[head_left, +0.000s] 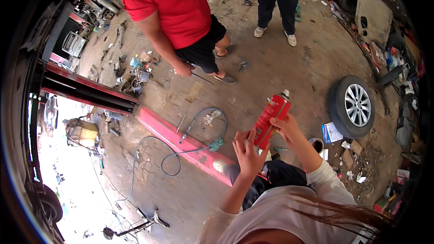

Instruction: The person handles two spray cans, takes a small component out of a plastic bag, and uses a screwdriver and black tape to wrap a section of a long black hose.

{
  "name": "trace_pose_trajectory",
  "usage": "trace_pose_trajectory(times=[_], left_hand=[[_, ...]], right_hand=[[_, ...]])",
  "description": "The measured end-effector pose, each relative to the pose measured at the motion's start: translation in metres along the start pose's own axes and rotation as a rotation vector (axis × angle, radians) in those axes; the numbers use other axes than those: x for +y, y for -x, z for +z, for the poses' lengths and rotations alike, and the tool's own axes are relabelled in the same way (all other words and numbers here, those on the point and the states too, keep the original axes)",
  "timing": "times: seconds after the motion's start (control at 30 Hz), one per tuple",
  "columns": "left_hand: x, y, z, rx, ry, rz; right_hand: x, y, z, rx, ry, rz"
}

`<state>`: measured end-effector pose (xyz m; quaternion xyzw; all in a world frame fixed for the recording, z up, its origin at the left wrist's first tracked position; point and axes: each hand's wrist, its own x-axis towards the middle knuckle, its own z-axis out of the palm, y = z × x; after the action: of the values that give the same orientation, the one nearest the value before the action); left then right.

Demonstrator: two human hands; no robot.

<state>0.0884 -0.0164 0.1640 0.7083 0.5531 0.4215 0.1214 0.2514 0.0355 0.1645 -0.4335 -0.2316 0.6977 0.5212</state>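
A red spray can [269, 116] with a pale nozzle at its top is tilted up to the right between my hands. My right hand [289, 131] grips it around the middle from the right, thumb across its side. My left hand [248, 151] holds its lower part from the left, fingers bent against it. Below the can are my dark trousers and a pale shoe.
One person in red [169, 4] holds a thin rod; another in dark clothes [271, 4] stands behind. A red lift beam [153, 126] with a hose [165, 171] lies on the littered floor. A wheel [339, 108] lies right, near piled parts [370, 13].
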Motion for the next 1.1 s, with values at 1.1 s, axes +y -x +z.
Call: trace_pose_trajectory(times=[1.1], left_hand=[[-0.107, 0.080, 0.013, -1.134, 0.156, -0.312]], right_hand=[[0.149, 0.106, -0.112, 0.950, 0.138, 0.046]])
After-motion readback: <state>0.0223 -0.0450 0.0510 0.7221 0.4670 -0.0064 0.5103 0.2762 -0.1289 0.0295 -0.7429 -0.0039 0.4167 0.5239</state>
